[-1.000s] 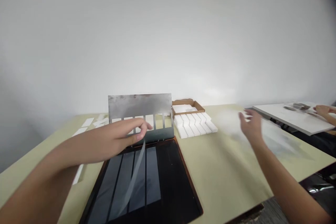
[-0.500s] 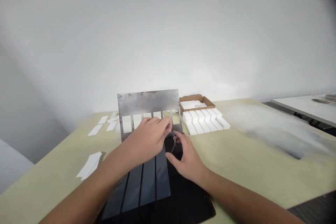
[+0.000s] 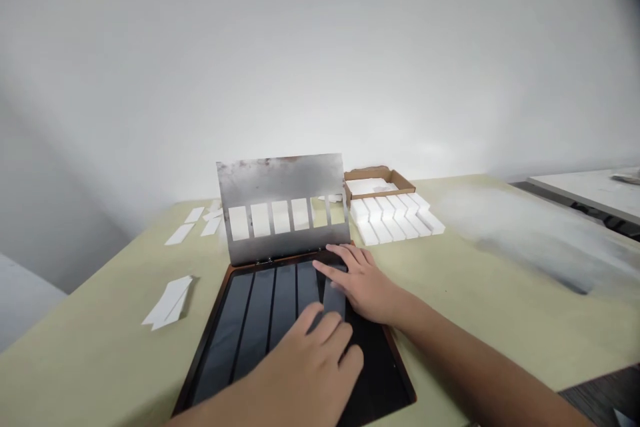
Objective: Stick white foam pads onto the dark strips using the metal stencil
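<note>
A shallow black tray [image 3: 395, 367] with a brown edge lies on the table, its hinged metal plate [image 3: 285, 180] with several rectangular cut-outs standing up at the back. Several dark grey strips [image 3: 285, 293] lie side by side in the tray. One more dark strip [image 3: 334, 300] is at their right, under both hands. My left hand [image 3: 315, 360] is closed over that strip's near end, fingertips hidden beneath the knuckles. At the strip's far end, near the hinge, my right hand [image 3: 363, 280] rests with its fingers stretched out and apart.
White cards [image 3: 170, 300] lie left of the tray, with more white cards [image 3: 183, 233] farther back. Behind right, white stepped blocks [image 3: 395, 217] stand before a cardboard box [image 3: 403, 183] holding white pieces. A blurred whitish patch [image 3: 520, 233] covers the table's right side.
My left hand has come down and toward me from in front of the metal plate. My right hand has shifted slightly right and flattened onto the tray. The dark strip now lies in the tray.
</note>
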`<state>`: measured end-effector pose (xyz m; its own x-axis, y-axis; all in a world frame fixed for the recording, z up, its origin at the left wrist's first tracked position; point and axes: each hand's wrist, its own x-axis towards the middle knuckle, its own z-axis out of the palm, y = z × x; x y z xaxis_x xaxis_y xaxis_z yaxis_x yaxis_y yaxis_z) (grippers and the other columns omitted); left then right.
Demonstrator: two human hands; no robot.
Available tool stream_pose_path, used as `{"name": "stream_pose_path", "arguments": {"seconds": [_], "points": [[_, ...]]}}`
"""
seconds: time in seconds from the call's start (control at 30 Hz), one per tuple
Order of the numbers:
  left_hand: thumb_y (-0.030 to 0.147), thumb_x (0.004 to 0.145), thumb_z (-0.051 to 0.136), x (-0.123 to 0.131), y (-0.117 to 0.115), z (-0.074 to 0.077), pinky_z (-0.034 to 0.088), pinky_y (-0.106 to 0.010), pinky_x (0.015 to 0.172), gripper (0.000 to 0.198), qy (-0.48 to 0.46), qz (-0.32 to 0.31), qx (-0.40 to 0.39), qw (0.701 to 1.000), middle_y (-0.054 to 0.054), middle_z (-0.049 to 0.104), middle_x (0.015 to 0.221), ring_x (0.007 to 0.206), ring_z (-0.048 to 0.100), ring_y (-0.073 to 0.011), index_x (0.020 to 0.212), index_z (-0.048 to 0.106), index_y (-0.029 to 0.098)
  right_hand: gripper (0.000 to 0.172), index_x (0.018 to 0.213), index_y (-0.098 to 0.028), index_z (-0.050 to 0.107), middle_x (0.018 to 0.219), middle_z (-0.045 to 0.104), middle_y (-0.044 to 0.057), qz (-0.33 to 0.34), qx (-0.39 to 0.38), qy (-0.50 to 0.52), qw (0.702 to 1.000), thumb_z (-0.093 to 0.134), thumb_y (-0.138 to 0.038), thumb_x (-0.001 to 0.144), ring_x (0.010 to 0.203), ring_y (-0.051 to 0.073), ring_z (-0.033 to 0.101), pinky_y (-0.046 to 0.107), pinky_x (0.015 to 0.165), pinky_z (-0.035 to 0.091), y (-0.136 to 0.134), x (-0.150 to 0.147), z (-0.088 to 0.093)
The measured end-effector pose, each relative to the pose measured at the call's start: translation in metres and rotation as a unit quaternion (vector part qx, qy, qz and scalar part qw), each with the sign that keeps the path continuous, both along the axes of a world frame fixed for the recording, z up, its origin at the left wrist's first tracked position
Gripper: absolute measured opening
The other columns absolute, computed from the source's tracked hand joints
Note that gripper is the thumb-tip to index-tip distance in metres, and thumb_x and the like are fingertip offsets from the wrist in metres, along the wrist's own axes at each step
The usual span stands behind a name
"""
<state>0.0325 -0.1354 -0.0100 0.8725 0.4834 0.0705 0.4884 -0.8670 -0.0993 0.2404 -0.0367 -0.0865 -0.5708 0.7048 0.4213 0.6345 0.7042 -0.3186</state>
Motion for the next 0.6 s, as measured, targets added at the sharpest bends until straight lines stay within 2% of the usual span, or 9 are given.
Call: {"name": "stream_pose_path", "arguments": {"seconds": [0.07,0.13,0.27,0.3,0.37,0.47,0.53,0.6], "points": [[0.034,0.104,0.058,0.003,-0.005,-0.019,0.048,-0.052,0.099,0.019,-0.002,0.003,-0.009,1.0,-0.011,0.074,0.108,0.099,0.067,-0.0305,0.106,0.069,0.019,0.062,0.162,-0.039,0.048,0.166,0.043,0.013,0.002,-0.01,-0.015,1.0,0.048,-0.016,0.104,0.148,0.039,0.041,0.068,0.118,0.039,0.0,-0.001,-0.002],[0.035,0.105,0.06,0.005,-0.006,-0.03,0.049,-0.049,0.093,0.017,-0.005,0.015,-0.02,1.0,-0.009,0.073,0.104,0.095,0.067,-0.0291,0.102,0.069,0.02,0.069,0.162,-0.036,0.048,0.164,0.044,0.014,-0.008,-0.016,-0.016,1.0,0.048,-0.009,0.099,0.148,0.038,0.041,0.066,0.117,0.04,-0.001,-0.003,-0.003],[0.039,0.1,0.07,0.009,-0.004,-0.033,0.049,-0.041,0.082,0.019,-0.011,0.027,-0.045,0.999,-0.005,0.071,0.103,0.093,0.066,-0.0266,0.113,0.066,0.025,0.075,0.158,-0.027,0.053,0.155,0.052,0.016,-0.042,-0.022,0.009,0.999,0.044,0.002,0.089,0.141,0.034,0.046,0.063,0.116,0.043,-0.001,-0.005,0.0],[0.04,0.099,0.072,0.01,-0.004,-0.032,0.049,-0.04,0.081,0.024,-0.012,0.028,-0.05,0.998,-0.005,0.071,0.103,0.092,0.067,-0.0263,0.118,0.065,0.026,0.071,0.151,-0.025,0.059,0.15,0.055,0.015,-0.048,-0.022,0.018,0.998,0.044,0.003,0.088,0.138,0.032,0.049,0.062,0.116,0.044,-0.001,-0.005,0.001],[0.042,0.098,0.073,0.014,-0.005,-0.028,0.049,-0.039,0.079,0.035,-0.014,0.03,-0.058,0.998,-0.004,0.07,0.103,0.091,0.067,-0.0261,0.129,0.062,0.029,0.051,0.126,-0.024,0.074,0.138,0.062,0.012,-0.048,-0.023,0.033,0.998,0.047,0.0,0.09,0.131,0.03,0.053,0.058,0.117,0.044,-0.002,-0.005,0.004],[0.044,0.096,0.077,0.011,-0.007,-0.014,0.05,-0.038,0.08,0.047,-0.041,0.015,-0.055,0.998,-0.003,0.072,0.106,0.09,0.067,-0.0253,0.137,0.059,0.031,0.028,0.092,-0.024,0.079,0.125,0.068,0.008,-0.031,-0.029,0.04,0.998,0.057,-0.008,0.093,0.124,0.028,0.057,0.054,0.114,0.046,-0.004,-0.003,0.007],[0.044,0.098,0.075,-0.003,-0.002,0.0,0.051,-0.039,0.088,0.045,-0.083,-0.003,-0.04,0.996,-0.003,0.074,0.114,0.097,0.068,-0.0244,0.138,0.061,0.029,0.023,0.09,-0.024,0.079,0.122,0.07,0.007,-0.027,-0.036,0.041,0.998,0.06,-0.01,0.093,0.122,0.028,0.058,0.054,0.111,0.047,-0.005,-0.002,0.008],[0.037,0.105,0.064,-0.034,0.015,0.013,0.049,-0.04,0.098,0.035,-0.114,-0.007,-0.019,0.993,-0.004,0.073,0.124,0.107,0.068,-0.0241,0.139,0.062,0.027,0.023,0.095,-0.023,0.08,0.122,0.071,0.008,-0.032,-0.041,0.042,0.998,0.06,-0.012,0.094,0.122,0.028,0.058,0.054,0.11,0.047,-0.005,-0.001,0.007]]}}
